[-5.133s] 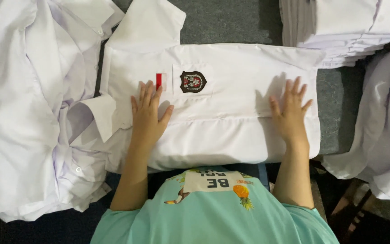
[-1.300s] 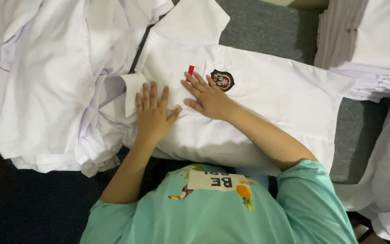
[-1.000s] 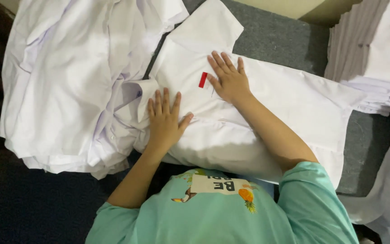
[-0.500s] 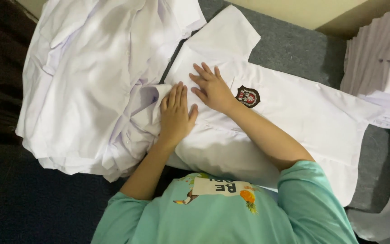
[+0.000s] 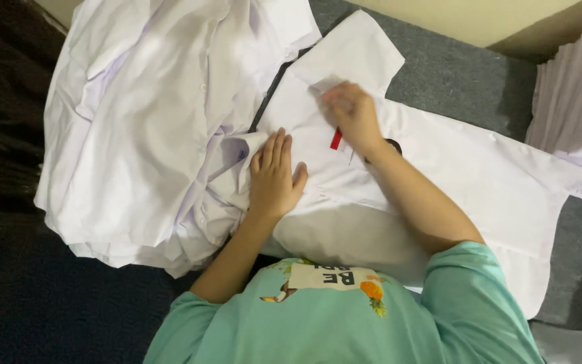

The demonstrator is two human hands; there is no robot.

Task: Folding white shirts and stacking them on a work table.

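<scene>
Since half a second ago, the right hand (image 5: 351, 116) has slid up the folded white shirt (image 5: 453, 182) to its collar end.

From the left: a heap of loose white shirts (image 5: 156, 128) covers the grey surface's (image 5: 459, 67) left edge. Left hand (image 5: 274, 176) lies flat, fingers released, pressing the folded shirt's near-left part beside the heap. Right hand pinches a fold of cloth above the red tab (image 5: 336, 139). A stack of folded shirts (image 5: 574, 114) sits at the right edge.
</scene>
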